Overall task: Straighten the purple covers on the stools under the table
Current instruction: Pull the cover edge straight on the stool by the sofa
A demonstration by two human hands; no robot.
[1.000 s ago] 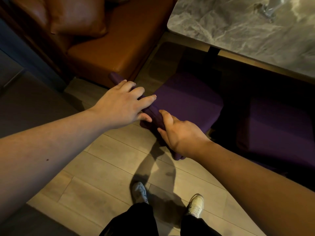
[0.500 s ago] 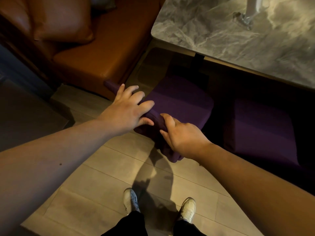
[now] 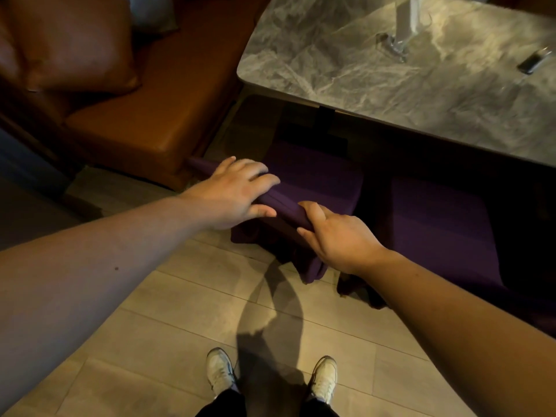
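Two stools with purple covers stand under the marble table (image 3: 376,85). The left stool's purple cover (image 3: 313,173) is bunched into a ridge along its near edge. My left hand (image 3: 234,191) lies over that ridge, fingers spread on top and thumb underneath. My right hand (image 3: 334,233) grips the same fold closer to the near corner, where the cloth hangs down to the floor. The right stool's cover (image 3: 442,224) lies in deep shadow, partly behind my right forearm.
A brown leather sofa (image 3: 144,121) with a cushion (image 3: 69,43) stands left of the stools. On the table are a white stand (image 3: 403,25) and a small dark object (image 3: 534,61). Light plank floor (image 3: 180,326) lies in front, with my two white shoes (image 3: 221,371).
Both hands stay on the left cover's front fold. The view has drifted so the table and stools sit slightly further left and lower in frame; the grip looks unchanged.
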